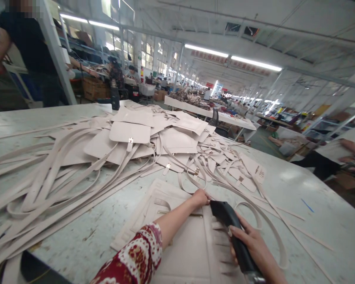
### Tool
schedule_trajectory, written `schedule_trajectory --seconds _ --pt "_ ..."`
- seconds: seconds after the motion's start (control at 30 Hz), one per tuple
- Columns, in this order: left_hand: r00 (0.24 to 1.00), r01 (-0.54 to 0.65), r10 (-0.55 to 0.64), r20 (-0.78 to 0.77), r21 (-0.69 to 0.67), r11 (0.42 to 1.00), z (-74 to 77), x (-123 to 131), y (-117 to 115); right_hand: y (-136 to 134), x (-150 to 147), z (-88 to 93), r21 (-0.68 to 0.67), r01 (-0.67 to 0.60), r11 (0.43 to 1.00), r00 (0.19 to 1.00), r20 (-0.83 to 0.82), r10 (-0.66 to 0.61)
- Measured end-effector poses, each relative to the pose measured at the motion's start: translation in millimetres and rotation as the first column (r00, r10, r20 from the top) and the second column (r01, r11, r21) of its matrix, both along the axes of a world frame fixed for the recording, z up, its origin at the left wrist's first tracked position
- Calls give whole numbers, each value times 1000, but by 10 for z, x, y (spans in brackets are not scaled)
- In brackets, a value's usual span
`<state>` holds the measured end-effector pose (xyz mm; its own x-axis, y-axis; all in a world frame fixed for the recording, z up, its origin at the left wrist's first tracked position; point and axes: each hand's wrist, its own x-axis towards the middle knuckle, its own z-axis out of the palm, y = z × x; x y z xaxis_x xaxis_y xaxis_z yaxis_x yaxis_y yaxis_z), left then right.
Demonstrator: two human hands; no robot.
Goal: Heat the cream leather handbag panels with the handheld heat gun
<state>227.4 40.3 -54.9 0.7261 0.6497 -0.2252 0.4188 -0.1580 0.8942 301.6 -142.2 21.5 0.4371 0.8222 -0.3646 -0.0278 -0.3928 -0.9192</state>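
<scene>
A flat beige bag piece [192,252] with a zip line and a row of slits down its right side lies in front of me. My left hand [199,198] reaches across it, fingers closed on its far edge near a strap; the fingertips are partly hidden. In my right hand [251,240] is a black curved handheld tool [235,228], with a metal part at its lower end. The tool's far tip hangs over the right side of the bag piece, close to my left fingertips. Whether it touches the piece I cannot tell.
A large heap of beige flaps and panels [130,132] with metal clasps covers the far half of the table [322,197]. Long beige straps [85,205] trail off to the left. A dark bottle [115,96] stands behind the heap. People stand beyond the table at left and right.
</scene>
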Motion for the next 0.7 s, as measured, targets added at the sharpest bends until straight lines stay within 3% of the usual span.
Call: schedule_trajectory --seconds 0.17,0.27,0.4,0.6,0.7 --pt "997 -59 62 49 -53 997 -36 -5 24 114 -27 45 84 58 995 998 33 -61" --pt "994 -73 78 76 -60 996 -6 -5 14 14 -44 103 119 88 989 996 20 -91" --pt "996 -67 67 65 -15 998 54 -3 -43 -111 -109 34 96 44 994 999 -19 -42" --pt "1000 11 -12 5 197 980 300 -165 -216 -112 -230 7 119 161 980 978 113 -175" --pt "998 68 -57 -40 401 914 407 -319 -380 -317 -257 98 193 220 956 918 291 -270"
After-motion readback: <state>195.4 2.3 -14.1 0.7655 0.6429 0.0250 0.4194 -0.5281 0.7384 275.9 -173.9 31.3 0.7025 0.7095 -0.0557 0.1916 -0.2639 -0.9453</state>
